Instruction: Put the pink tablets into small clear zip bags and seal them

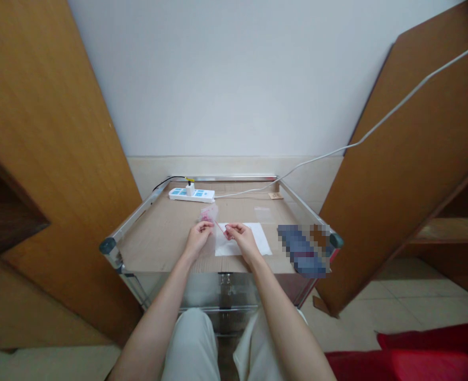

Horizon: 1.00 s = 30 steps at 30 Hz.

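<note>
A thin red string point(220, 228) runs on a slant between my two hands above a white sheet of paper point(261, 241). My right hand point(240, 234) is closed in a pinch on its lower end, with a bit of red at the fingertips. My left hand point(199, 235) is also pinched, beside the string's upper end; its exact hold is too small to make out. Just beyond the left fingers lies a clear plastic bag point(209, 212) with pink-red contents. The paper lies partly under my right hand.
A white power strip point(192, 195) with a plugged-in adapter sits at the back left; its white cable point(317, 157) rises to the right. A small clear packet point(263, 213) and a pixelated dark item point(303, 251) lie rightward. Metal rails point(134, 214) edge the table.
</note>
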Motion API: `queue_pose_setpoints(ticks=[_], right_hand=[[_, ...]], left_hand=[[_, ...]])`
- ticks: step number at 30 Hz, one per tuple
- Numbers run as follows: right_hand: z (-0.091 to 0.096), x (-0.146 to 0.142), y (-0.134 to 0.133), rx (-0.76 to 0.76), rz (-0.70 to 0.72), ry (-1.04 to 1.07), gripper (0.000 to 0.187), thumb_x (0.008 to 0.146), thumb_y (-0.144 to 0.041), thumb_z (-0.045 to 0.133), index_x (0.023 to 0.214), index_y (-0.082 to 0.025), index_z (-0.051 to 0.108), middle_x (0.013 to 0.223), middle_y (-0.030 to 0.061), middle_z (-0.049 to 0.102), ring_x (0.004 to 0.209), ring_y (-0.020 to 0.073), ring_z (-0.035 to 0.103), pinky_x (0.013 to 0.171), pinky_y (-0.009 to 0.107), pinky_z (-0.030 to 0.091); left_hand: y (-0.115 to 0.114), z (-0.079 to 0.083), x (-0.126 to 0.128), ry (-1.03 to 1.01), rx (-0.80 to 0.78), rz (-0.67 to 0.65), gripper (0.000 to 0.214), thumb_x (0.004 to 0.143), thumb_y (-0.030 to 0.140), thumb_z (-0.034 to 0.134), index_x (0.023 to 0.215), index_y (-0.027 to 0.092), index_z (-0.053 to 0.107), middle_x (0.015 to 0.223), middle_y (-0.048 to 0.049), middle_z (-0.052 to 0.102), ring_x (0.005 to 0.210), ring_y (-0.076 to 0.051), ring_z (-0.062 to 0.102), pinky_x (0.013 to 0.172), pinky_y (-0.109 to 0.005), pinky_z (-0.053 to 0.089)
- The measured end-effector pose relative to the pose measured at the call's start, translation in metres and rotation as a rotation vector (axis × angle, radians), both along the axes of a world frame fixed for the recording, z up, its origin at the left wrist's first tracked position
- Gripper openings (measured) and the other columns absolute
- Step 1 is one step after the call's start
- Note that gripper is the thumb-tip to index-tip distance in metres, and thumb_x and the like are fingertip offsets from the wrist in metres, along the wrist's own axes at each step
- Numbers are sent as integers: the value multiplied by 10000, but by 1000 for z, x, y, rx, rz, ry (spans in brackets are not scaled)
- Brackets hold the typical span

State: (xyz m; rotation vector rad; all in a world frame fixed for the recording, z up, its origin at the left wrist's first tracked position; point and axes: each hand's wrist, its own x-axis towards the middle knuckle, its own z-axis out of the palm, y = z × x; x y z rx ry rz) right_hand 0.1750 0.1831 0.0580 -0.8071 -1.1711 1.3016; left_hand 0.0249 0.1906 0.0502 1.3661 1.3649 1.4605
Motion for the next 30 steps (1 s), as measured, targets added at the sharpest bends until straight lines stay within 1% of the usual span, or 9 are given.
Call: queue_pose_setpoints(ticks=[3, 6, 8, 11, 16, 18, 22, 25, 30], right_hand=[[-3, -4, -1, 51, 36, -59, 154, 610, -266, 600, 683, -132, 580, 515, -17, 562, 483, 83, 499, 507, 203, 379], [-6, -10, -3, 71, 60, -114, 166, 612, -266, 590, 720, -140, 583, 569, -1, 594, 516, 98, 525, 514, 209, 390], [-8, -13, -3, 73, 45, -147, 158, 603, -253, 588, 713, -139, 580, 582, 8, 604, 525, 108, 537, 517, 214, 399], [-11, -16, -2, 70, 0, -187, 122, 598, -226, 577, 681, -137, 574, 549, 8, 594, 495, 112, 534, 492, 216, 404], [-14, -19, -1, 115, -58, -189, 129, 636, -242, 550, 704, -136, 580, 616, 31, 611, 526, 127, 563, 523, 239, 445], [-14, -20, -1, 136, -73, -175, 139, 645, -251, 548, 715, -135, 580, 646, 41, 615, 557, 136, 577, 548, 249, 459], [-13, -21, -2, 146, -68, -167, 133, 647, -260, 557, 699, -139, 569, 646, 43, 613, 572, 144, 585, 560, 255, 465], [-14, -21, -2, 163, -57, -183, 123, 656, -257, 549, 695, -142, 568, 657, 45, 614, 588, 143, 582, 568, 252, 460], [-19, -20, 2, 212, -65, -289, 129, 693, -241, 498, 702, -139, 578, 641, 37, 599, 576, 128, 551, 564, 238, 435]], left_hand=[[2, 0, -3, 188, 63, 33, 162, 614, 168, 466, 708, 150, 596, 653, 3, 592, 572, -101, 510, 551, -199, 376], [3, 0, -5, 347, 81, 87, 193, 623, 161, 453, 760, 167, 589, 670, 7, 591, 593, -108, 519, 582, -212, 384], [1, 2, -5, 439, 93, 129, 201, 629, 172, 467, 801, 185, 571, 680, 15, 587, 617, -112, 527, 622, -227, 386], [-5, 3, -2, 522, 148, 194, 200, 639, 189, 483, 834, 208, 519, 736, 22, 584, 693, -121, 539, 714, -260, 375], [-15, 2, 9, 585, 264, 293, 142, 622, 144, 493, 741, 213, 458, 881, -5, 572, 874, -169, 507, 808, -324, 337], [-17, 0, 12, 618, 331, 283, 100, 625, 135, 494, 678, 207, 451, 969, -16, 551, 950, -185, 470, 851, -353, 308], [-18, -2, 13, 665, 409, 160, 54, 663, 165, 494, 630, 199, 469, 1066, -24, 500, 1032, -193, 407, 907, -377, 267], [-17, -4, 11, 666, 414, 105, 63, 713, 220, 468, 659, 198, 491, 1081, -32, 479, 1048, -188, 384, 917, -380, 266], [-16, -10, 11, 678, 360, 92, 184, 784, 288, 377, 701, 192, 509, 1079, -55, 463, 1058, -183, 368, 911, -375, 282]])
